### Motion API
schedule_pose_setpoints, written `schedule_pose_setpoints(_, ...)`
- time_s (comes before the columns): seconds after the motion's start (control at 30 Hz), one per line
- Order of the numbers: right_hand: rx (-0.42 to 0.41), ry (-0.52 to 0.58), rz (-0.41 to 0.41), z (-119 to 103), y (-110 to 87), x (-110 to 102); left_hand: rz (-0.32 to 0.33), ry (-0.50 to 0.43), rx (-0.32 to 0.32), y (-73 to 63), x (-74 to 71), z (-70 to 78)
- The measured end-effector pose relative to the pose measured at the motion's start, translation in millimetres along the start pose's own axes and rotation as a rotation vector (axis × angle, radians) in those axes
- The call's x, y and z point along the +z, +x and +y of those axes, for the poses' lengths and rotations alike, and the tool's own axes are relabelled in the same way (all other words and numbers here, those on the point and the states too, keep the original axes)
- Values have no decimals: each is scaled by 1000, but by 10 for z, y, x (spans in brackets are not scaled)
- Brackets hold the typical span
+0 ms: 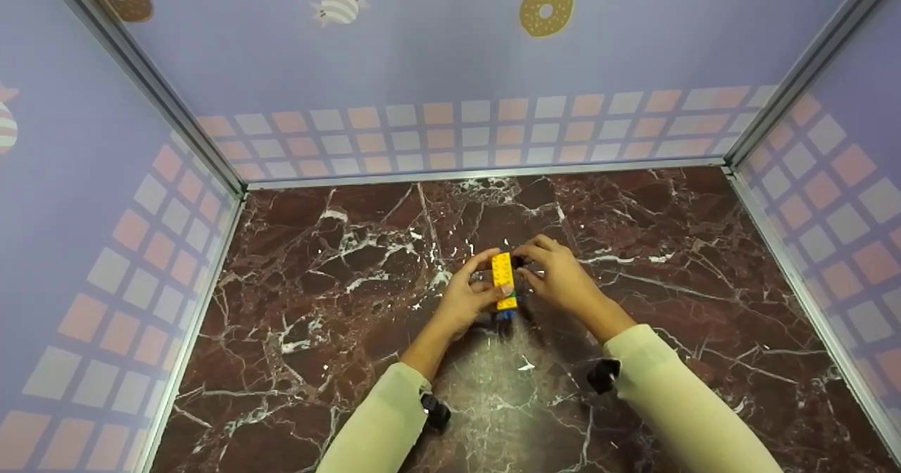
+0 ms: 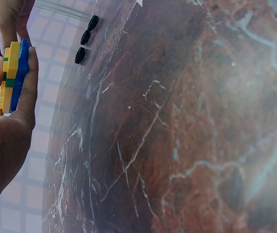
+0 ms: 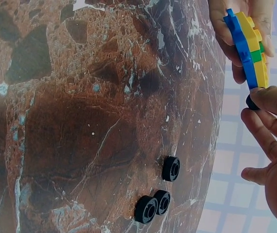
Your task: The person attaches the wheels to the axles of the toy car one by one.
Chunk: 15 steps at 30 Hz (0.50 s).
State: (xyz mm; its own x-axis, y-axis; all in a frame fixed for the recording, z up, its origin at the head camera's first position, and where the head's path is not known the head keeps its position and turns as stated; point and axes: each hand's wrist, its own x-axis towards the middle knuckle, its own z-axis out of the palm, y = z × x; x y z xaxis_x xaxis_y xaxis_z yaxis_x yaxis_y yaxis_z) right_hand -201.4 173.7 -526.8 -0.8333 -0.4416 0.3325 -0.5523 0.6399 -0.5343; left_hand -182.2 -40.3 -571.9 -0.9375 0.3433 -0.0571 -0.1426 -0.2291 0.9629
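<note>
Left hand (image 1: 464, 303): you grip the brick model (image 1: 502, 269) over the tabletop (image 1: 338, 318); the head view mostly hides its blue base (image 3: 242, 46).
Right hand (image 1: 563, 277): you pinch a partly covered black wheel (image 3: 251, 103) at the model's end.
Loose wheels (image 3: 171, 168): three show in both wrist views, indistinct from your head.

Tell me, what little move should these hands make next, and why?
Probably press the black wheel onto the blue base: the right hand seems to pinch it at the base's end, while the left hand grips the base and yellow bricks. Whether it is already seated is hidden. Three more wheels lie loose.
</note>
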Motion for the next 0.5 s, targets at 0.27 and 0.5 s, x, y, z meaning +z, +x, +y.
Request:
schedule_pose_setpoints(0.27,10,51,0,16,-10,3,2,-6,13,-5,-6,-10)
schedule_pose_setpoints(0.5,-24,38,24,17,-15,7,13,21,5,-20,33,22)
